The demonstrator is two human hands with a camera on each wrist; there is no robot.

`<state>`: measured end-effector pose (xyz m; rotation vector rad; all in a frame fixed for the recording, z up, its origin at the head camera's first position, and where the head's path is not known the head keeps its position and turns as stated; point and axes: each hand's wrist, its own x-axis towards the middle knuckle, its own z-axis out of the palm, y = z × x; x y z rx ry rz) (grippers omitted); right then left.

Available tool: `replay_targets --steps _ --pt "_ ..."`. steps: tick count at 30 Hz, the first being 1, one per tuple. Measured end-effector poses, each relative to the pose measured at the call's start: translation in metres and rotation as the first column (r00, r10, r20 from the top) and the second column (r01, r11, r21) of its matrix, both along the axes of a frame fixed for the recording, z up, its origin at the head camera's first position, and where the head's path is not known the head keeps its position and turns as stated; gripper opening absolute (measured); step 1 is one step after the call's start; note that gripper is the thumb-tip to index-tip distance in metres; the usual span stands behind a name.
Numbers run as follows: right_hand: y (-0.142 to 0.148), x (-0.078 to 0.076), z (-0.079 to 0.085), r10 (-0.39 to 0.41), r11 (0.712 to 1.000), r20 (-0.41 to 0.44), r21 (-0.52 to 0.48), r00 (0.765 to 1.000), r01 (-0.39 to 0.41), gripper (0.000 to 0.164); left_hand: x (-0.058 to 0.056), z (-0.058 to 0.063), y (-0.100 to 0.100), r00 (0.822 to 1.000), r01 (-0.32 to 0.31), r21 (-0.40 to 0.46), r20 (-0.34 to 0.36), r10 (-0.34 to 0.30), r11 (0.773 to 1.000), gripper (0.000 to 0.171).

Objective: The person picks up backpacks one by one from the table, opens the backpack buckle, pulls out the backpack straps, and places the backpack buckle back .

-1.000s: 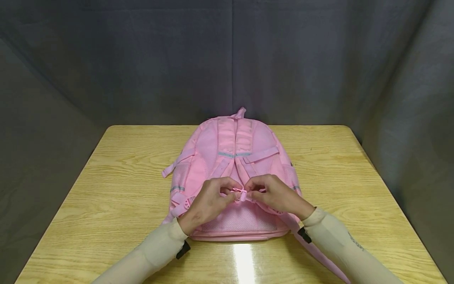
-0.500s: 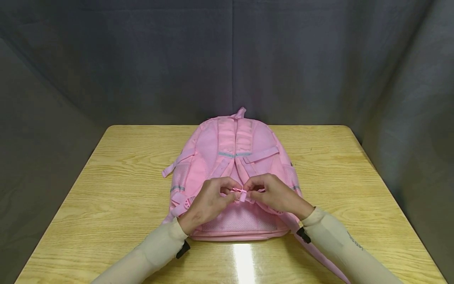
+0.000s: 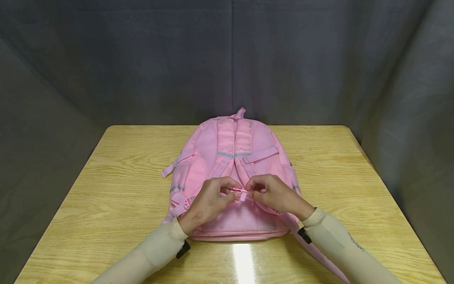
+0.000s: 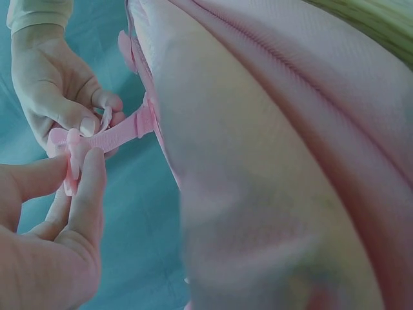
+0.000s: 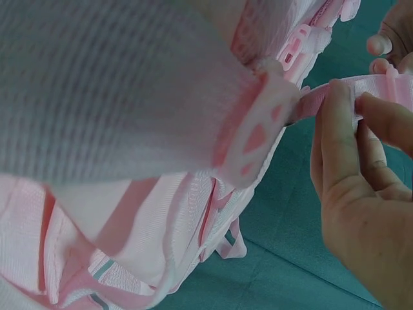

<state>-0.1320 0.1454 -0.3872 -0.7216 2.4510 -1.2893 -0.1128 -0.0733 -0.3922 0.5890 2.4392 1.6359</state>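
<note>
A pink backpack lies on the table with its shoulder straps facing up. Over its lower middle, my left hand pinches a small pink plastic buckle between thumb and fingers. My right hand, close beside it, grips the pink webbing strap that runs from the bag to the buckle. From the right wrist, the fingers of the right hand fold over this strap, next to a pink plastic adjuster. Part of the buckle is hidden behind the fingertips.
The wooden table extends on both sides of the bag. A dark grey curtain hangs behind and at the sides. One loose strap trails off the bag toward the front right, under the right forearm; another strap end sticks out left.
Almost nothing differs. The right hand's fingers shift very slightly at the strap, while the left hand and backpack stay in place.
</note>
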Motion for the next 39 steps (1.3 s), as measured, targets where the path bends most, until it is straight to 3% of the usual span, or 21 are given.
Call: replay_targets --steps 6,21,39 --pt "-0.0012 -0.0009 -0.0013 0.007 1.0 -0.026 -0.018 1.0 -0.008 0.018 0.0002 -0.0002 -0.0001 1.0 -0.001 0.002 0.0 0.001 1.0 0.01" --pt "-0.0041 0.0001 -0.0006 0.007 0.999 0.003 -0.054 1.0 -0.007 0.018 0.0008 -0.0011 0.0003 1.0 0.005 0.01 -0.024 -0.004 1.0 0.011" --pt "-0.0039 0.0017 -0.002 -0.037 0.997 0.011 -0.06 0.999 0.038 0.02 0.0015 -0.0002 0.0004 0.999 -0.024 -0.007 -0.024 0.023 1.0 0.01"
